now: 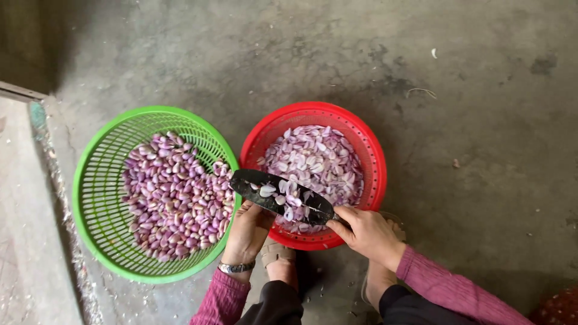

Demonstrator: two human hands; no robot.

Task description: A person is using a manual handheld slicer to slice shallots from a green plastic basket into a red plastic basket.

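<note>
My right hand [365, 232] grips the handle of a broad dark knife [283, 195] held flat over the near rim of a red basket [373, 156]. Pale shallot slices lie on the blade, and the red basket holds a heap of cut shallot pieces [319, 159]. My left hand [248, 232] sits under the blade's left end, between the two baskets; whether it holds anything is hidden. A green basket [96, 198] on the left holds whole peeled purple shallots [174, 198].
Both baskets stand on a rough grey concrete floor [469, 120]. A raised concrete ledge [24, 210] runs down the left side, with peel scraps along it. My knees and sandalled feet are below the baskets. A red patterned object [557, 308] shows at the bottom right corner.
</note>
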